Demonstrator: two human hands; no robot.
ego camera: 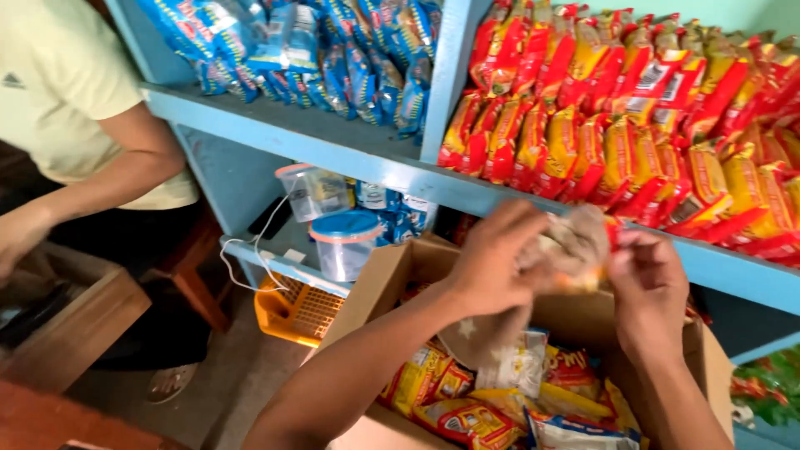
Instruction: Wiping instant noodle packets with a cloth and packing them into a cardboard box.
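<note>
I am watching a crumpled brownish packet (575, 246), blurred, being held up above the open cardboard box (392, 275), just in front of the blue shelf edge (333, 150). My left hand (492, 258) is curling around its left side, fingers closed on it; my right hand (646, 279) is pinching its right end with fingertips drawn together. Below, yellow and red snack packets (467, 417) are lying in the box. Red and yellow packets (633, 125) are filling the shelf behind, blue ones (333, 50) farther left. A clear lidded jar (343, 243) is standing on the lower shelf, an orange basket (292, 312) beneath it. Another person's arm (117, 179) is reaching down at left.
</note>
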